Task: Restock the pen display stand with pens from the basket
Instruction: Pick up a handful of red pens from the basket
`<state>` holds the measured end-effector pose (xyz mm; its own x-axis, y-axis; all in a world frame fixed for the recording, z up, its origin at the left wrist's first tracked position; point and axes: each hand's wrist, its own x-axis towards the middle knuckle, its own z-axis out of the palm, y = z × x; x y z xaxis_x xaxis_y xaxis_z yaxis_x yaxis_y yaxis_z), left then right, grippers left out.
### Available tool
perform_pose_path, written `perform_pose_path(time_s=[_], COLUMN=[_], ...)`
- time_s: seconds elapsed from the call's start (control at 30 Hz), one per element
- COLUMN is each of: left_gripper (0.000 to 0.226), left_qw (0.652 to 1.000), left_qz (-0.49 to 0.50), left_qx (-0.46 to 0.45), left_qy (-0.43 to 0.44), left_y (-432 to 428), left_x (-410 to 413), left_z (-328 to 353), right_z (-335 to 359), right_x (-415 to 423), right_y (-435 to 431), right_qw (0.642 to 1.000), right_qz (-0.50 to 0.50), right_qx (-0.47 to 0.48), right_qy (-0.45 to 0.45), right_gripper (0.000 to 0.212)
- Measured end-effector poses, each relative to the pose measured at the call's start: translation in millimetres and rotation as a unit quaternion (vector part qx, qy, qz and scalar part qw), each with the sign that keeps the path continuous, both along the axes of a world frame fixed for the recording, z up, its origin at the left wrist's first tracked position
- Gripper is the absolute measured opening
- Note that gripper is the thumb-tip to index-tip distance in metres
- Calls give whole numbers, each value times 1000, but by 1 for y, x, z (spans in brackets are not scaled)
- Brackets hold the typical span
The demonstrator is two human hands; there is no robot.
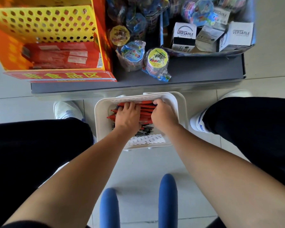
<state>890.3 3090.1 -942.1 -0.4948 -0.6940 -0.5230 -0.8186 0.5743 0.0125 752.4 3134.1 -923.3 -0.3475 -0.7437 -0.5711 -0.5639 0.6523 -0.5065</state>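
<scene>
Tile floor (143, 163) fills the near half of the view, with the person's black trousers (31, 153) spread wide to left and right. A grey shelf base (196, 69) runs across the far side. On its left end stands the pen display stand (44, 23), orange-walled with a yellow perforated panel; red boxes (56, 55) lie in its bottom, and none of the panel's holes visibly holds a pen. To the right of the stand sit plastic-wrapped round toys (157, 59), and further right a tray of white boxes (186, 32) printed VERSATILE.

The white slotted basket (99, 122) rests on the floor between the feet, just in front of the shelf base. Two blue padded bars (168, 199) rise at the near edge. White shoes (66, 110) flank the basket.

Both hands are inside the basket. The left hand (127, 116) lies palm down on the pile, its fingers bent over the red pens (146, 106) and gripping them. The right hand (163, 115), just beside it, curls its fingers round the right ends of the same red pens. Dark pens (146, 130) lie under the wrists toward the near side of the basket.
</scene>
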Motion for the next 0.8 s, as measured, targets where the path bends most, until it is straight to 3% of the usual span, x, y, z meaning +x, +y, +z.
perform_pose_path(time_s=[0.27,0.47,0.8], left_gripper=[49,33,59], left_qw=[999,992,988], left_qz=[2,25,29], left_qx=[40,126,145], left_qy=[-11,2,33], left_y=[-12,-27,-38], left_x=[5,16,12], left_z=[-1,6,17], right_z=[0,0,10], right_x=[-2,-5,-4], right_y=[-2,-7,-14], right_qw=[998,988,973], right_qz=[-41,-123,-190], right_qx=[20,31,38], right_qy=[-47,-89,-126], right_gripper=[44,40,34])
